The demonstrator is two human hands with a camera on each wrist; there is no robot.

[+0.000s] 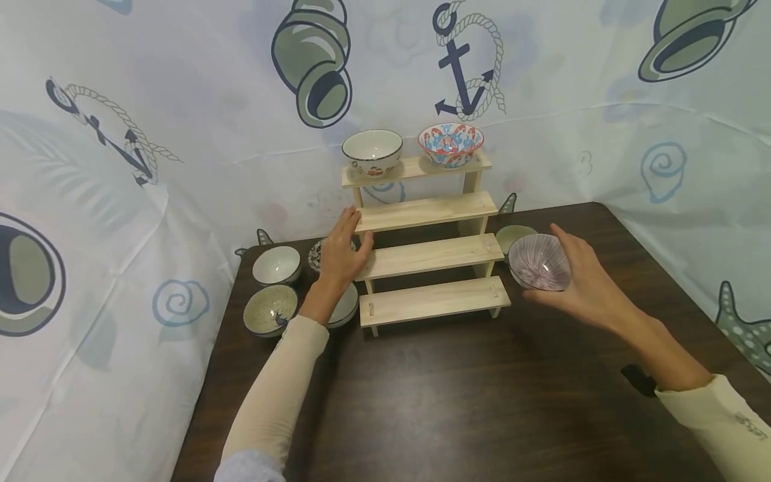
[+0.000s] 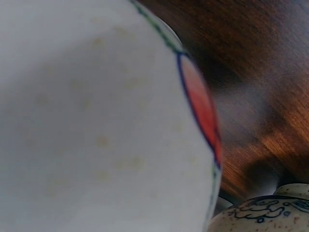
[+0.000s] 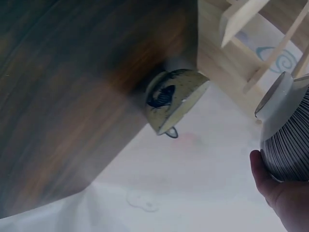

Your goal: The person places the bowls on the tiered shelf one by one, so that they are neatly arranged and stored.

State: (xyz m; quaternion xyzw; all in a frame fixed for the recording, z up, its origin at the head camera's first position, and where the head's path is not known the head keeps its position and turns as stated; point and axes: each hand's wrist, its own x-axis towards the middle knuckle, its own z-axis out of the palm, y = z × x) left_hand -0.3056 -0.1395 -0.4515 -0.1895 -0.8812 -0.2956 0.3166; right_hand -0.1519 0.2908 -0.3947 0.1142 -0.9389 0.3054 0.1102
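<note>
My right hand (image 1: 593, 288) holds a purple-striped bowl (image 1: 539, 262) just off the right end of the wooden stepped stand (image 1: 434, 302); thumb and fingers grip its sides. In the right wrist view, the bowl's ribbed outside (image 3: 294, 140) shows with a fingertip against it. My left hand (image 1: 342, 258) lies at the stand's left end, fingers fairly straight near the upper-middle step, holding nothing. Whether it touches the wood, I cannot tell. On the top step sit a white bowl (image 1: 372, 152) with a dark rim and a red-and-blue patterned bowl (image 1: 450, 144).
Left of the stand are a white bowl (image 1: 276, 265), a speckled bowl (image 1: 268, 311), a black-and-white bowl (image 1: 314, 256) and a pale bowl (image 1: 346, 308) partly behind the left arm. A green bowl (image 1: 512, 235) stands right of the stand. Printed cloth (image 1: 229, 120) hangs behind the dark table (image 1: 434, 402).
</note>
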